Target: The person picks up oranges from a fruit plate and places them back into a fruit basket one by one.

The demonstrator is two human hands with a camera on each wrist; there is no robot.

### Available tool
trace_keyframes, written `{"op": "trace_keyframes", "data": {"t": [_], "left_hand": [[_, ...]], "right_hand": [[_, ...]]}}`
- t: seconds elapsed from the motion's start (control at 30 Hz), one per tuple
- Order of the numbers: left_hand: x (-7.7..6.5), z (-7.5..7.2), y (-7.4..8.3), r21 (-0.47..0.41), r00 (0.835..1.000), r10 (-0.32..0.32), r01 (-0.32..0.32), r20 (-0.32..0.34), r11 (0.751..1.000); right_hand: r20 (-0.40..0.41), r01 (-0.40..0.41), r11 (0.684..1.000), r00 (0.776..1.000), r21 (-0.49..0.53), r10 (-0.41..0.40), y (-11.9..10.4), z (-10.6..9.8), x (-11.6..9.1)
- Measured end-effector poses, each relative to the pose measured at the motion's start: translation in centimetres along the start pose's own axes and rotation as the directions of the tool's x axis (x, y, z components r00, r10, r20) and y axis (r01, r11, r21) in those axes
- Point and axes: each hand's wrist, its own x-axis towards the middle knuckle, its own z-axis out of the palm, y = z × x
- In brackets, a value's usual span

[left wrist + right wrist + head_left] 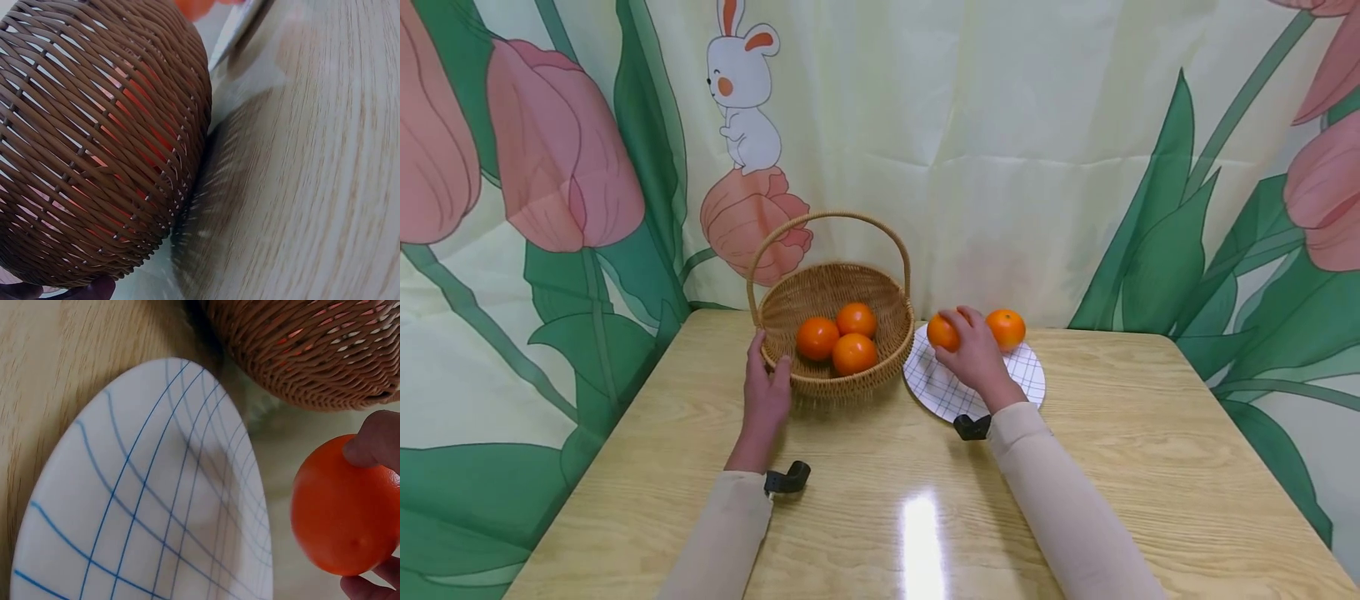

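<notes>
My left hand [767, 393] grips the near left rim of a wicker basket [816, 283], thumb over the edge and fingers along the outside. In the left wrist view only a bit of that hand shows, under the woven wall [94, 144]. Three oranges [854, 355] lie inside the basket. To the right, my right hand [974, 354] pinches another orange [340, 509] between thumb and fingers, raised over a white plate [144, 487] with blue crossing lines. A further orange [1006, 330] sits at the plate's back edge, partly behind the hand.
The basket's tall arched handle [827, 215] rises over its opening. A light wooden table [850, 500] carries everything, and a curtain [1000, 167] printed with tulips and a rabbit hangs right behind its back edge. The plate stands close beside the basket.
</notes>
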Motion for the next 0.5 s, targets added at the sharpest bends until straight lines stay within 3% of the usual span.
{"op": "trace_keyframes", "data": {"t": [0.5], "left_hand": [[-0.1,0.0,-0.1,-0.018,1.0,0.011,-0.011,0.003,1.0]], "right_hand": [[-0.059,0.053,0.999,0.997,-0.01,-0.053,-2.4,-1.9,-0.3]]}}
